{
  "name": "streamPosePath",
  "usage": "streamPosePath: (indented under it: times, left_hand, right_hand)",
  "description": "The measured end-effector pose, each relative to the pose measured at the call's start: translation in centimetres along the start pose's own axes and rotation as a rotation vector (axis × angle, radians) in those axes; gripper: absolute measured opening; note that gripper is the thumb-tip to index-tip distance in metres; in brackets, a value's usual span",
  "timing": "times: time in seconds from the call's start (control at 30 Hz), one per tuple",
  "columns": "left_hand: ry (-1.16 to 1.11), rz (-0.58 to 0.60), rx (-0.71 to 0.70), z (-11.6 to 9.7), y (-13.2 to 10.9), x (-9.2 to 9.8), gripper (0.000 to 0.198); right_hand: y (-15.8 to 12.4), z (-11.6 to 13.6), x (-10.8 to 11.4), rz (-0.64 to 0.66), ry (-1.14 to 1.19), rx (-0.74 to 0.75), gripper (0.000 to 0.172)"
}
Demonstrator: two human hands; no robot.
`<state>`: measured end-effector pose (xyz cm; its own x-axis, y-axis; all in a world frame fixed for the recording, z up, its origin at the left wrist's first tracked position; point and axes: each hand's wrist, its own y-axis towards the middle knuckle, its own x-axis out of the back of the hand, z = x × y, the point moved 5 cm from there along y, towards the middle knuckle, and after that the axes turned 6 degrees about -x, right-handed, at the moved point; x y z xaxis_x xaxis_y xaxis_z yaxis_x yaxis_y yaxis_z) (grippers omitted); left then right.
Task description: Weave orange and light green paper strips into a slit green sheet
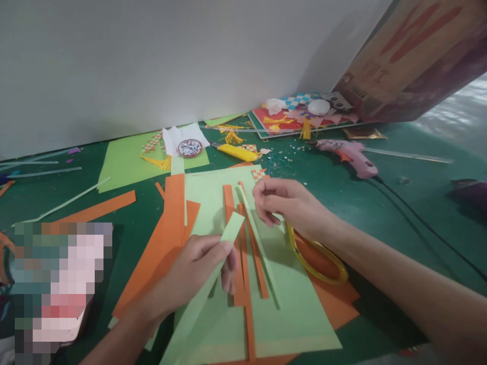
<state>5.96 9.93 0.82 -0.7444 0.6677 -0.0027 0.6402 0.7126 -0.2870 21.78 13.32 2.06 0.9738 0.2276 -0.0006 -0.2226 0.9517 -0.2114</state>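
Note:
My left hand (211, 261) pinches a light green paper strip (231, 229) between thumb and fingers; the strip's long end slants down toward the near edge. Over the right part of a pale green sheet (297, 314), my right hand (281, 200) has its fingers curled in, and whatever they may hold is hidden. Beneath its wrist lies a yellow loop (318, 278) that looks like a scissors handle; the rest of it is covered. Between the hands, several orange paper strips (247, 309) and a narrow green strip (262, 248) rest on the sheet.
Orange paper (152, 268) lies at left, near a pixelated phone-like object (72, 284). Farther back are a yellow utility knife (238, 152) and a round patterned piece (190, 148). A pink glue gun (352, 156) trails its cord rightward. A white wall (133, 61) bounds the green table.

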Motion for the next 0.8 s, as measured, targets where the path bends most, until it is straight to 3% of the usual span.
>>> streamPosePath:
  times: [0.17,0.4,0.6,0.8]
  left_hand:
    - [0.033,-0.079,-0.042,-0.7,0.0,0.0,0.034]
    - [0.176,0.010,-0.097,-0.9,0.0,-0.7,0.040]
    - [0.176,-0.238,-0.114,-0.5,0.1,0.7,0.026]
    - [0.201,-0.342,-0.163,-0.9,-0.1,1.1,0.026]
  right_hand:
    - [-0.3,-0.7,-1.8,0.132,0.096,-0.102,0.019]
    - [-0.8,-1.2,-3.3,0.209,0.135,-0.132,0.018]
    - [-1.1,-1.3,-3.7,0.238,-0.078,-0.157,0.012]
    - [-1.1,-1.2,-3.9,0.211,-0.074,-0.156,0.008]
